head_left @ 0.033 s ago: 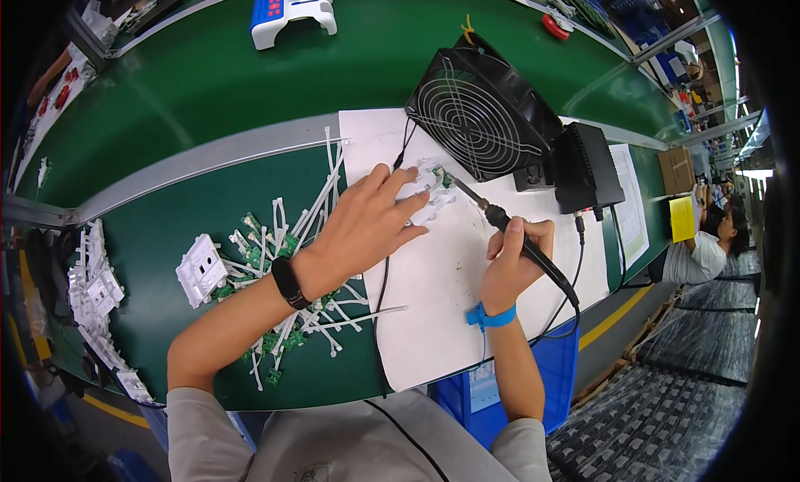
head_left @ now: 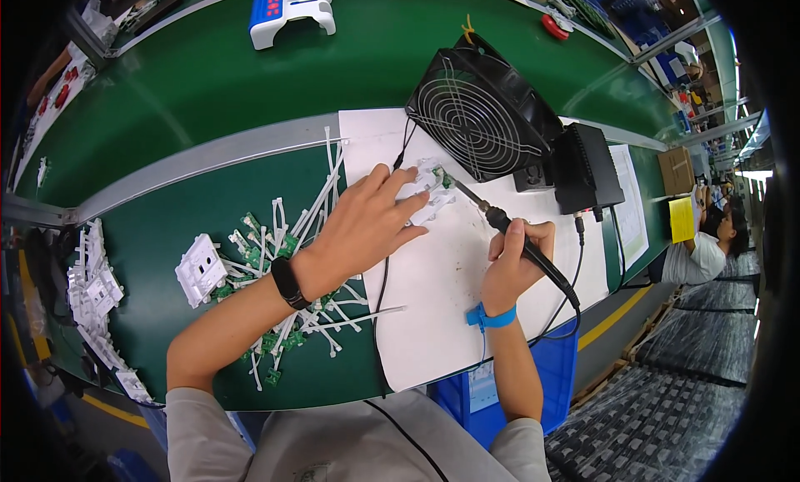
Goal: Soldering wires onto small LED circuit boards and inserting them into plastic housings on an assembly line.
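My left hand (head_left: 375,207) lies over a white plastic housing (head_left: 439,205) on the white paper. Its fingertips and thumb hold the part at its left side and hide some of it. A small green circuit board (head_left: 444,179) sits at the housing's upper right. My right hand (head_left: 518,261) is closed round a black soldering iron (head_left: 497,218), pen-like. The iron's metal tip points up and left to the green board; whether they touch is too small to tell. Left of the paper, beneath my left forearm, lies a loose pile of green boards with white cables (head_left: 283,247).
A black fan (head_left: 471,107) stands just beyond the housing, beside a black box (head_left: 588,167) with the iron's cord plugged in. Another white housing (head_left: 200,270) and a row of them (head_left: 93,294) lie left. A blue bin (head_left: 560,374) is below the table's edge.
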Demonstrator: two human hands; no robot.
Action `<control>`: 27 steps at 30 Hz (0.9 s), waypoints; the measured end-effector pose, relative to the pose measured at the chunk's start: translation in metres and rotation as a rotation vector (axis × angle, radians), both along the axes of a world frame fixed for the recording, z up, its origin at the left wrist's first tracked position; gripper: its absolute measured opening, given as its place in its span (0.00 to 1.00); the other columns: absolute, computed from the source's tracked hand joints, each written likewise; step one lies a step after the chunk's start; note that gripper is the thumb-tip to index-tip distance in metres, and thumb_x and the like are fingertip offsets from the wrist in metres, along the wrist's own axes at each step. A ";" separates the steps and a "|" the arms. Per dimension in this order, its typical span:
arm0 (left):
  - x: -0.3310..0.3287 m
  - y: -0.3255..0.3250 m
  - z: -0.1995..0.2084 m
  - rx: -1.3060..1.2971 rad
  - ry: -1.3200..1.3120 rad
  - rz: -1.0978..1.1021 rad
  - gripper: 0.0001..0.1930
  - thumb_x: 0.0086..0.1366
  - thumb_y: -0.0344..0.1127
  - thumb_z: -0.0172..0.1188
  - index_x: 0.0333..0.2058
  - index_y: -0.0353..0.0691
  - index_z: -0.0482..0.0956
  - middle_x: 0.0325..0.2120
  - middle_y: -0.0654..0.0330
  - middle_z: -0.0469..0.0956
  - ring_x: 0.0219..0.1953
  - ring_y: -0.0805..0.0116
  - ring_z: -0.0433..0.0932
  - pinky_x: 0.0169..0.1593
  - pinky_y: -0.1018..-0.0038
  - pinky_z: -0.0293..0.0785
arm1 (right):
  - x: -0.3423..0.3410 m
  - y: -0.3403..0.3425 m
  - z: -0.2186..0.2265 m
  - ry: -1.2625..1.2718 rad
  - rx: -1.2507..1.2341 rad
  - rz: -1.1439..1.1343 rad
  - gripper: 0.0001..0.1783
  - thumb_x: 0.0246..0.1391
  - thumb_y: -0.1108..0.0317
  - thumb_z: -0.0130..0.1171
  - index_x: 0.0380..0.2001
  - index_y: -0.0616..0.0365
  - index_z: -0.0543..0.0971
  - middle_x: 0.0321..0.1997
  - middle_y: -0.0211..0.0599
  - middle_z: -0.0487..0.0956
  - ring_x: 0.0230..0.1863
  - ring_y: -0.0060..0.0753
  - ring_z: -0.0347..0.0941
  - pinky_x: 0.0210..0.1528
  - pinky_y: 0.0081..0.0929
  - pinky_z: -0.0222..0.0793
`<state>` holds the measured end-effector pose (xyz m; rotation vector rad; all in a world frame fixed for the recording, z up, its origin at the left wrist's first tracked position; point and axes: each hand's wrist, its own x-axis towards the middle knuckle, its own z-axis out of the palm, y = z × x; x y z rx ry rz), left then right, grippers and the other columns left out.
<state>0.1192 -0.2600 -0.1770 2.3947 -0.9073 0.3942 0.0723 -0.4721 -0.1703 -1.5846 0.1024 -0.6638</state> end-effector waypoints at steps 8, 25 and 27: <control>0.000 0.001 0.000 -0.018 0.021 -0.007 0.22 0.57 0.43 0.72 0.48 0.40 0.84 0.54 0.56 0.78 0.46 0.59 0.74 0.46 0.67 0.78 | -0.005 -0.006 -0.012 0.012 -0.143 -0.081 0.13 0.64 0.74 0.59 0.29 0.57 0.66 0.19 0.27 0.67 0.21 0.14 0.57 0.27 0.19 0.53; 0.001 0.001 -0.002 -0.013 0.034 0.004 0.22 0.55 0.42 0.73 0.47 0.40 0.84 0.53 0.57 0.78 0.46 0.60 0.74 0.46 0.67 0.77 | -0.005 -0.007 -0.009 0.068 -0.273 -0.059 0.15 0.64 0.72 0.61 0.26 0.58 0.66 0.20 0.29 0.68 0.22 0.15 0.58 0.28 0.20 0.56; 0.001 0.000 -0.002 -0.021 0.028 0.008 0.22 0.55 0.42 0.73 0.47 0.40 0.84 0.53 0.57 0.78 0.46 0.60 0.74 0.46 0.67 0.78 | -0.005 -0.008 -0.009 0.045 -0.251 -0.081 0.14 0.63 0.73 0.60 0.26 0.58 0.66 0.19 0.29 0.67 0.23 0.16 0.59 0.28 0.21 0.56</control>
